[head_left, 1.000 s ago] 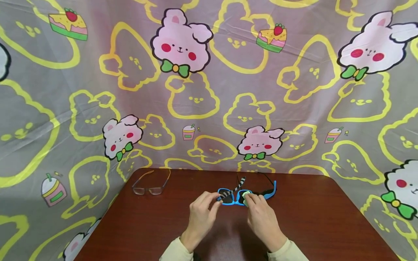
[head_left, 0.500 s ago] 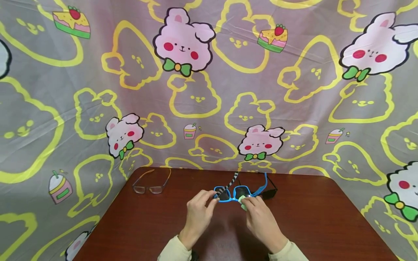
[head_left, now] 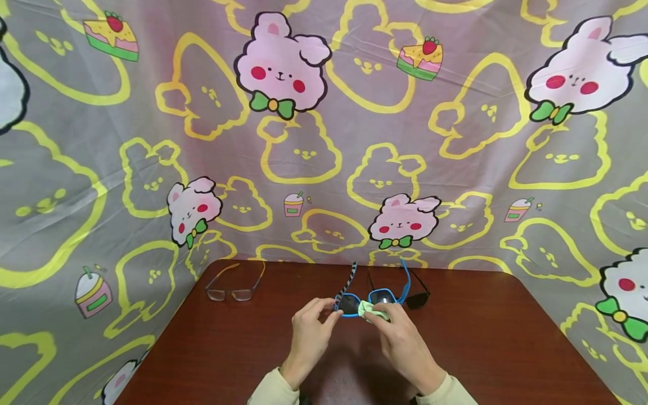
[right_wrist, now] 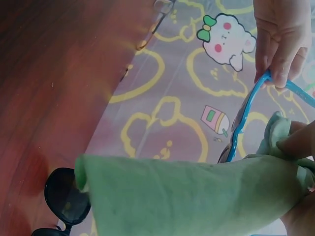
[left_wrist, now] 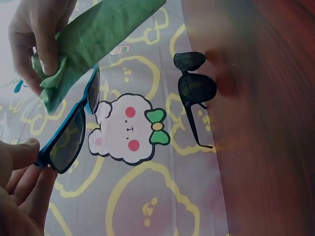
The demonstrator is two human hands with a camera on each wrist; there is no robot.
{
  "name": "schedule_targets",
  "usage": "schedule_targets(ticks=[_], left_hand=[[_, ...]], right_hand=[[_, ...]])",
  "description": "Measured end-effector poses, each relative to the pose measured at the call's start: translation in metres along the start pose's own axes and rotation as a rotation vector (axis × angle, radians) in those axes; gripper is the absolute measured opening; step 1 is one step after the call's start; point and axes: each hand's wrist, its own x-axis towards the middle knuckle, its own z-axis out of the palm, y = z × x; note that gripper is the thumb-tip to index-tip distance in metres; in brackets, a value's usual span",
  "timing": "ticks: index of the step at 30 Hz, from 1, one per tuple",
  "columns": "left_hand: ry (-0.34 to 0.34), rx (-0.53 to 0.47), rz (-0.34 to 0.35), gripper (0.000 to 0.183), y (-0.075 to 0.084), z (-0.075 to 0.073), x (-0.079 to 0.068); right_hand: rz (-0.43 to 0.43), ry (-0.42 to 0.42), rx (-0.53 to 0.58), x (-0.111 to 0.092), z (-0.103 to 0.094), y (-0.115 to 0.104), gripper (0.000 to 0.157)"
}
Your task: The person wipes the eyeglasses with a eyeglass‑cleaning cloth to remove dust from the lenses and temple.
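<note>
Blue-framed sunglasses [head_left: 349, 304] with dark lenses are held up between the hands in the head view, both temples unfolded and pointing away. One temple is striped black and grey [head_left: 347, 283]. My left hand [head_left: 311, 333] pinches the frame at its left corner, thumb and fingers on the hinge end. A light green cloth [head_left: 371, 311] is bunched in the fingers of my right hand [head_left: 405, 340], close to the bridge and right lens. In the left wrist view the cloth [left_wrist: 98, 37] hangs out long from the right fingers, beside the frame.
Black sunglasses [head_left: 417, 300] lie on the brown table [head_left: 202, 349] behind the right hand. Clear eyeglasses [head_left: 230, 295] with orange-tipped temples rest unfolded at the back left. A cartoon-printed curtain [head_left: 314, 157] stands behind the table and along both sides.
The blue sunglasses have turned, their temple tips swinging left and up. The cloth in my right hand has shifted left towards the bridge. My left hand keeps its pinch in nearly the same place.
</note>
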Motion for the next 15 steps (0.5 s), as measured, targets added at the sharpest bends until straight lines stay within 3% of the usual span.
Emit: schedule_targets(ticks=[4, 15], left_hand=[[-0.008, -0.018, -0.027, 0.021, 0.0020, 0.0014, 0.0001], [-0.017, -0.089, -0.012, 0.021, 0.0029, 0.0069, -0.0018]], right_hand=[[0.010, -0.062, 0.002, 0.0007, -0.0013, 0.0010, 0.027], [0.019, -0.109, -0.046, 0.0066, 0.0005, 0.0008, 0.031]])
